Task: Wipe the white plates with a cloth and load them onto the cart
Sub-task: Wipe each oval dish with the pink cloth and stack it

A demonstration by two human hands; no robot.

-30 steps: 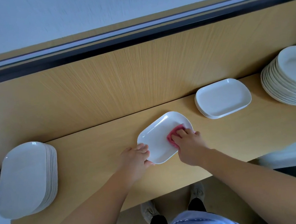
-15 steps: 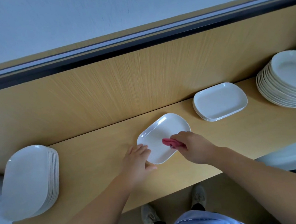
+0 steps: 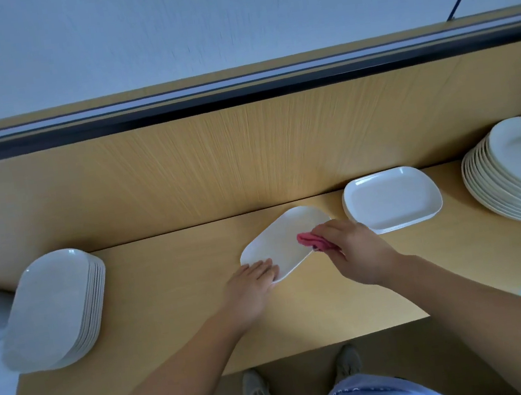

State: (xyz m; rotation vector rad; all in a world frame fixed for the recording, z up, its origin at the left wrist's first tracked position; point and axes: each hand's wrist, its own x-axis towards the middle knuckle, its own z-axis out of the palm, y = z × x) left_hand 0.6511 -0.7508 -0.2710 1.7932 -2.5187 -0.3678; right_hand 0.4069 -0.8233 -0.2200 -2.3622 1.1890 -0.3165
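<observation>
Head view: the plate (image 3: 278, 244) lies on the worktop (image 3: 170, 275). The left hand (image 3: 250, 284), grip spread, presses its near rim. The right hand (image 3: 359, 250), grip pinching the cloth (image 3: 313, 242), has drawn from the plate's centre to its right edge within 1 second. Judgement: wiping is nearly finished and loading comes next.

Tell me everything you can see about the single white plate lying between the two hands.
The plate is glossy white and shaped like a rounded rectangle with a shallow raised rim. It lies flat and face up on the wooden counter, turned diagonally. The left hand rests its fingers on the plate's near corner. The right hand holds a crumpled pink cloth over its right edge. It sits apart from the stack of similar plates to its right.
</observation>
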